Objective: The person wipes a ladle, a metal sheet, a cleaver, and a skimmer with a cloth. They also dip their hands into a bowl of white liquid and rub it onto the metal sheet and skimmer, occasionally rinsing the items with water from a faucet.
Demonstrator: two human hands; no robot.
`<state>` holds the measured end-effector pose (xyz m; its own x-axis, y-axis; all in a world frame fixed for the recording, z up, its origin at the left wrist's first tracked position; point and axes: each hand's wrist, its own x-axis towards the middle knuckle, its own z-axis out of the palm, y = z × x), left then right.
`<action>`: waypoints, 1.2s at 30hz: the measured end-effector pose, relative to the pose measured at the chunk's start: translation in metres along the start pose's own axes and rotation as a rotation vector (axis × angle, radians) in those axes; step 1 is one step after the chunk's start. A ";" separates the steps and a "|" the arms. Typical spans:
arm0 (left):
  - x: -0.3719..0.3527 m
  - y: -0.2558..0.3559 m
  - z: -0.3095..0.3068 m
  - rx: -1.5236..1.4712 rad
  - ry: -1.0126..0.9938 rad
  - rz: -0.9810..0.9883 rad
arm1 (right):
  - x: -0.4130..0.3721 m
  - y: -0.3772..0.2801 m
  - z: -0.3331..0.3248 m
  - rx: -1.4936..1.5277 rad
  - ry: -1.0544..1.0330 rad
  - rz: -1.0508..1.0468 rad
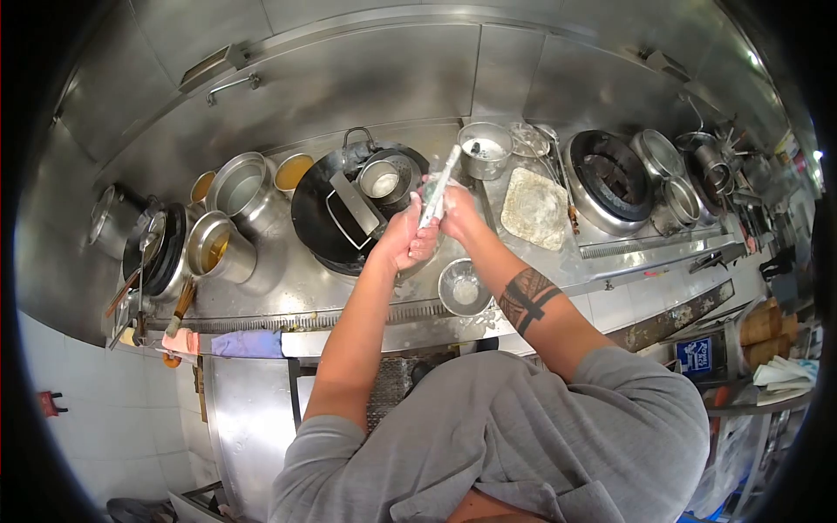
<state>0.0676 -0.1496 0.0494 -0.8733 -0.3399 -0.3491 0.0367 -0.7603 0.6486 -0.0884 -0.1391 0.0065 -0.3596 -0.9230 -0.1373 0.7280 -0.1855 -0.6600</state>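
Observation:
Both of my hands are raised together over the right side of a black wok (307, 205). My left hand (408, 237) is wrapped round the lower part of a long, narrow whitish object (451, 164) that tilts up and away. My right hand (453, 209) closes round it from the other side, with white, foam-like patches on the fingers. What exactly the object is I cannot make out. In the wok sit a metal strainer with a small bowl (380, 181) and a flat metal piece with a wire handle (350, 206). A metal bowl (465, 288) stands below my right wrist.
Metal pots (240, 185) and a container of yellow liquid (212, 246) stand at left. On the right are a pot of whitish liquid (486, 144), a pale crusted square board (534, 209) and a burner ring (613, 174). Folded cloths (247, 343) lie along the front edge.

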 end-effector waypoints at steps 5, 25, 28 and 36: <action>0.007 -0.023 0.008 0.267 0.219 0.226 | 0.042 -0.020 -0.051 -0.172 0.100 -0.217; 0.048 0.039 -0.098 -0.324 0.095 0.667 | -0.039 0.016 0.029 -0.516 -0.301 0.561; 0.030 0.053 -0.079 -0.321 0.192 0.697 | -0.039 0.025 0.017 -0.210 -0.471 0.722; 0.063 0.039 -0.052 -0.188 0.804 0.806 | -0.043 -0.002 0.017 -1.710 -0.388 -0.302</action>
<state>0.0395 -0.2291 0.0176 -0.0047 -0.9674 -0.2531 0.5735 -0.2100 0.7918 -0.0645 -0.1045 0.0266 -0.0240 -0.9924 0.1209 -0.7823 -0.0566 -0.6203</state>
